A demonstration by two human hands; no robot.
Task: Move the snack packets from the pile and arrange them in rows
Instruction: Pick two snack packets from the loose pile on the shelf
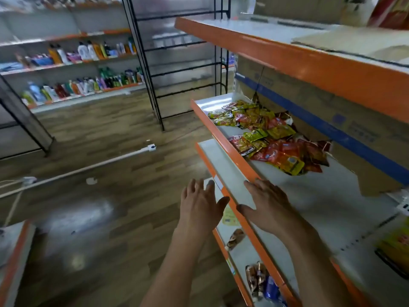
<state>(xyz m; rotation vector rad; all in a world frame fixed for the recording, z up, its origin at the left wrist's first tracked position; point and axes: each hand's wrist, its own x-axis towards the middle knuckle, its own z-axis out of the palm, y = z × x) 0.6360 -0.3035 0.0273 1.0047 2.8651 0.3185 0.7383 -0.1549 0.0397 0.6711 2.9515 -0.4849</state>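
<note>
A pile of red and yellow snack packets (265, 136) lies on the white middle shelf (314, 209) with an orange front edge, spread from its far end toward the middle. My right hand (267, 204) hovers over the near part of that shelf, fingers straight and holding nothing. My left hand (199, 202) is stretched out flat just left of the shelf's orange edge, over the floor and the lower shelf's lip, also holding nothing. Both hands are well short of the pile.
A cardboard box with a blue stripe (332, 120) stands behind the pile. The upper orange-edged shelf (287, 52) overhangs. The lower shelf (241, 251) holds a few packets. More packets (396, 253) sit at the right edge. Across the wooden floor stand bottle shelves (84, 69) and a black rack (177, 63).
</note>
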